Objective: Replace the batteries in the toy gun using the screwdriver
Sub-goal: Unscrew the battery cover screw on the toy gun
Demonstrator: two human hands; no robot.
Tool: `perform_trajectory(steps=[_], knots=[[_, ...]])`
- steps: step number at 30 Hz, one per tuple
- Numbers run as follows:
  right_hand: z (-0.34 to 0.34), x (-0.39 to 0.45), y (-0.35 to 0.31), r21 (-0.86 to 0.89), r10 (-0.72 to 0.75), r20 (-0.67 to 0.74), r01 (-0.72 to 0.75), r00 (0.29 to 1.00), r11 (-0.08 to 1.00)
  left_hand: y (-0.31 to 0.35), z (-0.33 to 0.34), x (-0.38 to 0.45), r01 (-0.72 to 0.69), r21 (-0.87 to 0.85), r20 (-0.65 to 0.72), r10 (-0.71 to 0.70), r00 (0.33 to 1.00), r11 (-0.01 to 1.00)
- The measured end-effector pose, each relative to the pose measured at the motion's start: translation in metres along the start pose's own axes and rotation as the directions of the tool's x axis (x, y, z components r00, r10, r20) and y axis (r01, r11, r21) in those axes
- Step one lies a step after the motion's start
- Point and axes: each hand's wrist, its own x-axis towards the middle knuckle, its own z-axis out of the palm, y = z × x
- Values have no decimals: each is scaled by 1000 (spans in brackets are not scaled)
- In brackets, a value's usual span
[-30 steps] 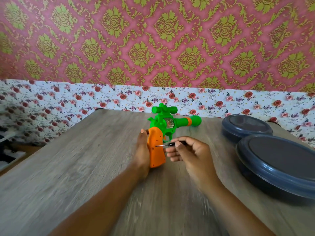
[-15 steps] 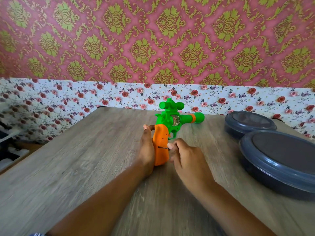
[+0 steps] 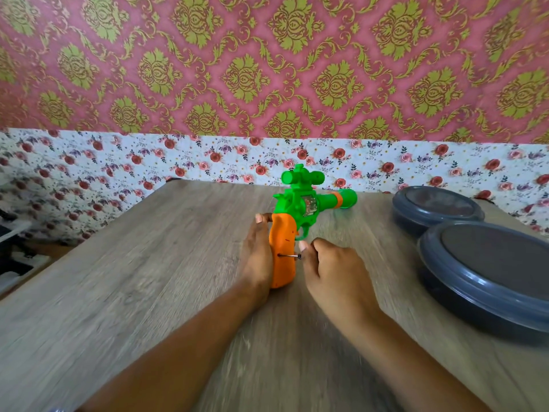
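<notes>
A green toy gun point(image 3: 303, 200) with an orange grip point(image 3: 282, 254) stands on its side on the wooden table point(image 3: 148, 278), barrel pointing right. My left hand point(image 3: 257, 257) lies against the left side of the orange grip, holding it steady; the fingers look straight. My right hand point(image 3: 329, 266) is curled around a small screwdriver point(image 3: 289, 256). Only its thin metal shaft and a bit of black handle show. The tip sits in the side of the orange grip, low down.
Two round dark blue lidded containers point(image 3: 433, 209) point(image 3: 487, 269) stand on the right side of the table. A floral-papered wall runs behind the table's far edge. Dark clutter lies off the table's left edge.
My right hand has closed in on the grip, and the screwdriver tip now sits lower on the orange grip's side. The left hand stays against the grip.
</notes>
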Motion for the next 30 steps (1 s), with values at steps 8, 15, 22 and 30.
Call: perform_trajectory(steps=[8,15,22,30], knots=[[4,0,-5,96,-47,0,47,999,994,-3,-1,2,-78,109,-46,83,995,991],[3,-4,-10,244,-56,24,48,998,969,1,-3,-1,-86,91,-45,90,995,992],[-4,-4,-8,-149,20,39,-14,999,989,2,-2,1,-17,62,-68,21,997,998],[-1,0,1,57,-48,120,41,992,998,-1,-1,4,-35,120,-70,44,997,992]])
